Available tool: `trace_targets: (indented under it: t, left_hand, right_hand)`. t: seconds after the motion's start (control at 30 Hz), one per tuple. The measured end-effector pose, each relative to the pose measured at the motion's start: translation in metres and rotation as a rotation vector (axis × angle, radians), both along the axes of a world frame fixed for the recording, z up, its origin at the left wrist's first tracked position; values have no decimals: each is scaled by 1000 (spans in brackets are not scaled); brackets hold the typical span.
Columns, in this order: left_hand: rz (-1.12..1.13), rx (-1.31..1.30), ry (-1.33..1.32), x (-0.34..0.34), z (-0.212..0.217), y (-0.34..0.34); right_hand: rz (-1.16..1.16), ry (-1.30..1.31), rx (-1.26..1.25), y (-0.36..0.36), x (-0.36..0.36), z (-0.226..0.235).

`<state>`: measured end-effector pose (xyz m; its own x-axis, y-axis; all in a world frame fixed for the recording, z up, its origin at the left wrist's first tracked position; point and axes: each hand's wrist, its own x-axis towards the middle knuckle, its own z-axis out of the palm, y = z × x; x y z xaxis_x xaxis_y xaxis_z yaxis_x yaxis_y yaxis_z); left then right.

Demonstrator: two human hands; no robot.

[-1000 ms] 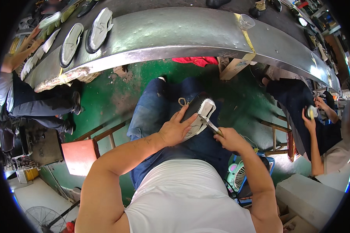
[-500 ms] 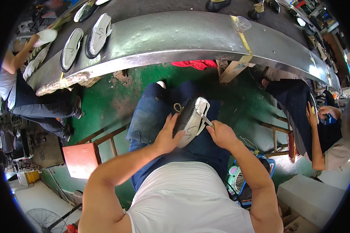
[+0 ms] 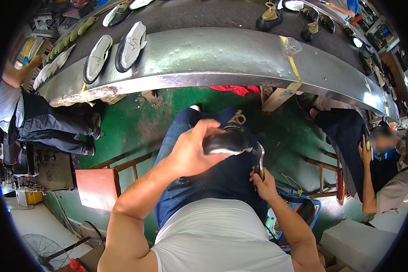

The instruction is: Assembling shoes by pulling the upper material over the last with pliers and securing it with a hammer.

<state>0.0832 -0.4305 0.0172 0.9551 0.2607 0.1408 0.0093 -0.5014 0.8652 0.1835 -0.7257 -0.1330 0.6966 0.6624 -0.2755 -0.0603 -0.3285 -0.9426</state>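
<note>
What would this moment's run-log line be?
left hand: holds shoe | right hand: holds tool beside shoe | bench: more shoes on top

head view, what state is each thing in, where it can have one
Black shoe: tilted, held in the left hand
Metal pincers: gripped in the right hand, jaw opening unclear
Two pale-bottomed shoes: undersides up
Olive shoe: upright
Red cloth: crumpled
Caged fan: running or stopped, cannot tell
</note>
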Motion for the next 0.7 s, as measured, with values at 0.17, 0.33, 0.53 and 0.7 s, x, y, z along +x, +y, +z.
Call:
trace_targets:
  t: [0.17, 0.33, 0.53, 0.7]
  left_hand:
    - [79, -132, 92, 69, -2, 0]
    - [-35, -284, 481, 32, -116, -12]
    - [182, -164, 556, -31, -98, -36]
    - [201, 145, 77, -31, -113, -53]
  right_hand:
    - [60, -127, -59, 2, 2, 8]
    - [274, -73, -253, 8, 22, 49]
    - [589, -275, -233, 22, 27, 79]
    - [674, -549, -124, 42, 33, 83]
